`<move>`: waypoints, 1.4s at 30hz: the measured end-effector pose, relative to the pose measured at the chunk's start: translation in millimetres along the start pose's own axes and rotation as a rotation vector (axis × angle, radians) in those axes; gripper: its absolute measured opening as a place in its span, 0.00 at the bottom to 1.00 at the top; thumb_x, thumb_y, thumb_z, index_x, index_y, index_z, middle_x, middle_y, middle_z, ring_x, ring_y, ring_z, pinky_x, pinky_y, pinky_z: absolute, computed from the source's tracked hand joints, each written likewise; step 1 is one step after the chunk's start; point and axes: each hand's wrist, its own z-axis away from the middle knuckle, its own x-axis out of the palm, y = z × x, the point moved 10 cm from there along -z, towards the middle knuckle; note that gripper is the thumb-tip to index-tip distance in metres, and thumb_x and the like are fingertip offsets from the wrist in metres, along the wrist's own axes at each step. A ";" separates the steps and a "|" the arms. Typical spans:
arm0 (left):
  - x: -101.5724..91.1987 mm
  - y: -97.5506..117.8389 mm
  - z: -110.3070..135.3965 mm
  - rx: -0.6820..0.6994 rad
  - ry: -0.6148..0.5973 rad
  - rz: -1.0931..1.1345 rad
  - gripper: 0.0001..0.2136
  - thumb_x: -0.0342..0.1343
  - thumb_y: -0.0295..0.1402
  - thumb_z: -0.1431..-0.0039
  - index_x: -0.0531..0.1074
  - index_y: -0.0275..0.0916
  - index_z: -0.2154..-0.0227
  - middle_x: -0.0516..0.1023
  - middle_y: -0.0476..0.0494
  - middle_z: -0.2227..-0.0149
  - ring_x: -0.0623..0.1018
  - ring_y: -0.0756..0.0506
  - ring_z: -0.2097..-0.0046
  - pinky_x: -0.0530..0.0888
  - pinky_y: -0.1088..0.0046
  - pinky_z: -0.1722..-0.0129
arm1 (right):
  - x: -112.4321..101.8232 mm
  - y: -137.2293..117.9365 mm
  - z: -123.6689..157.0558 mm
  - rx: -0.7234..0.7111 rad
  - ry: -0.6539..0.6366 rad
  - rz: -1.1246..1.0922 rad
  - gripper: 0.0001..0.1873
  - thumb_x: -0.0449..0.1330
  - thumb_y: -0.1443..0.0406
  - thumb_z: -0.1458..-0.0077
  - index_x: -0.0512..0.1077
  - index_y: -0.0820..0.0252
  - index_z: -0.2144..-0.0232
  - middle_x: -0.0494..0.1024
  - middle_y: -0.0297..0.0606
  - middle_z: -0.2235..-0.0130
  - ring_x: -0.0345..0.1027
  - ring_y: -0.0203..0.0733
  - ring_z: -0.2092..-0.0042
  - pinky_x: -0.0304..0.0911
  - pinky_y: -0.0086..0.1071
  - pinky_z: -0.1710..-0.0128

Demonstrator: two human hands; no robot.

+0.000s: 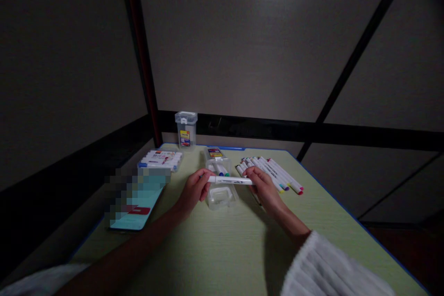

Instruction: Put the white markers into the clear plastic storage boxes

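Lay broad and pale green under everything: the table (222,249), blue-edged, its far edge close against a grey wall. Rested flat on it, left of the open clear case (219,180): a teal tablet-like slab (137,208), partly blurred. Beyond that slab, left and farther back from the case: a flat pack of markers (160,159). Stood upright at the far edge, behind the case and a little left: a small clear lidded box (186,129) with a yellow label. Lay fanned just right of the case, touching one another: a row of loose markers (274,173), coloured caps toward the near right. Sat inside the case: a few more markers, blue and green ends showing; its lid hung open toward the near side.

Remained bare: a wide stretch of tabletop nearer than the case, crossed only by two forearms; open surface also right of the loose row, out to the blue edge.

Hovered level just above the case: a white marker (231,180). Pinched shut on its left end: left hand (194,189). Closed around its right end: right hand (265,187), fingers curled over the barrel.
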 end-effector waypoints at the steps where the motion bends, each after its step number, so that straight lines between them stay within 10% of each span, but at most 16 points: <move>1: -0.7 0.8 0.2 0.005 0.006 0.008 0.13 0.47 0.42 0.51 0.64 0.35 0.73 0.57 0.59 0.87 0.55 0.58 0.88 0.48 0.81 0.88 | 0.3 0.5 0.0 0.001 0.002 0.013 0.14 0.55 0.55 0.52 0.67 0.60 0.77 0.56 0.25 0.87 0.44 0.30 0.84 0.36 0.27 0.84; 23: -13.9 -22.5 -2.2 -0.122 0.136 -0.041 0.14 0.44 0.44 0.48 0.55 0.40 0.82 0.51 0.59 0.89 0.53 0.57 0.88 0.48 0.80 0.89 | 8.1 -10.2 5.6 0.017 0.009 -0.397 0.16 0.56 0.54 0.52 0.71 0.62 0.73 0.71 0.33 0.83 0.49 0.29 0.84 0.44 0.27 0.83; 42: 12.1 -11.4 4.5 0.069 -0.038 -0.082 0.08 0.45 0.38 0.47 0.60 0.38 0.71 0.58 0.60 0.84 0.57 0.58 0.87 0.54 0.82 0.88 | -13.6 12.5 0.7 0.118 0.198 -0.687 0.16 0.58 0.56 0.53 0.71 0.66 0.77 0.58 0.25 0.90 0.44 0.26 0.85 0.46 0.22 0.85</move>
